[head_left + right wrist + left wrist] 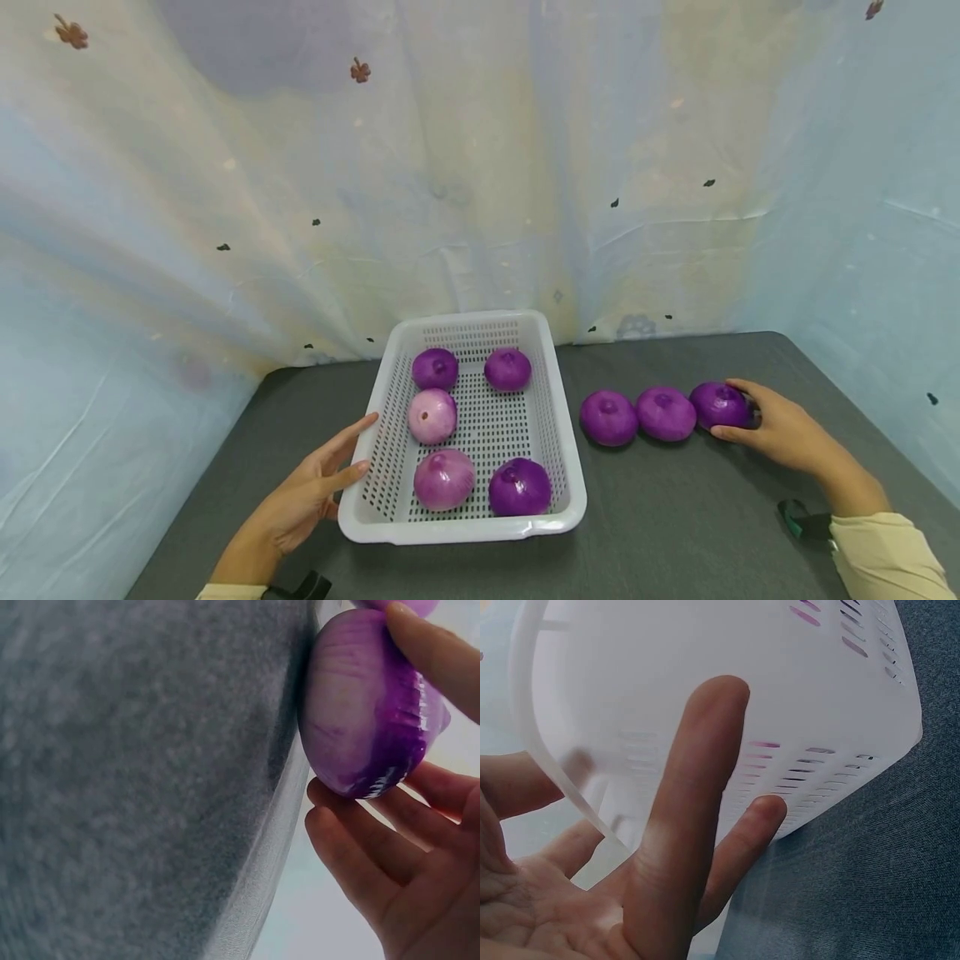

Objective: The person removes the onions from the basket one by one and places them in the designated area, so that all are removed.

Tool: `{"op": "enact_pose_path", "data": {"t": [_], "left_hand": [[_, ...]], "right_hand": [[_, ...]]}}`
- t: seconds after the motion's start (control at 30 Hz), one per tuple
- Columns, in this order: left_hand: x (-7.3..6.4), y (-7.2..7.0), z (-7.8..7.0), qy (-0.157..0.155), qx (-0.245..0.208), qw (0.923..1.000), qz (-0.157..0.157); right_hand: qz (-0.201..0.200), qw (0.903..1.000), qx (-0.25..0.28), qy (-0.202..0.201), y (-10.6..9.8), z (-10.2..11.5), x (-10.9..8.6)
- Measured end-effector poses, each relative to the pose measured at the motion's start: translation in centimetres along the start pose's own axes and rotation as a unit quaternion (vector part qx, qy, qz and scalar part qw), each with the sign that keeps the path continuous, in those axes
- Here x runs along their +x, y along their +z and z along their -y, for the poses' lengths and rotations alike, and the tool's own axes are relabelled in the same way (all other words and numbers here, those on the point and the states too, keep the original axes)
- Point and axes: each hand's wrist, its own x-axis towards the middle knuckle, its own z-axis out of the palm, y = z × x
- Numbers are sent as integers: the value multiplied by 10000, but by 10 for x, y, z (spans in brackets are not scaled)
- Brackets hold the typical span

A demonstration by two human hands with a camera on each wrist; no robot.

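The rightmost purple onion (720,406) is being held by the right hand (787,429), part-closed with thumb and fingers about its sides; an even, low grip is being called for — the neighbouring onion (666,414) could easily be nudged. The held onion is being kept at the fingertips, left of the palm, on the desk (675,517). The white basket (570,467) is being touched by the left hand (303,496), fingers loosely spread.

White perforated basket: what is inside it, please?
Five purple onions lie inside the basket: three on its left, two on its right. What lies directly beneath them is hidden.
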Motion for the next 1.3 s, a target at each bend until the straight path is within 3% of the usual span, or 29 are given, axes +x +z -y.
{"op": "enact_pose_path", "data": {"t": [0.7,0.87,1.03,1.3], "left_hand": [[-1,2,2,-25,5,10000,-79],[0,2,1,-54,114,9999,-109],[1,1,0,-136,355,9992,-134],[0,-3,1,-189,247,9995,-88]], "right_hand": [[53,9997,-218,-8,-7,2,1],[-89,9993,-268,-246,-15,10,1],[-272,9972,-360,-599,-35,39,5],[-133,9921,-59,-1249,-60,130,27]]}}
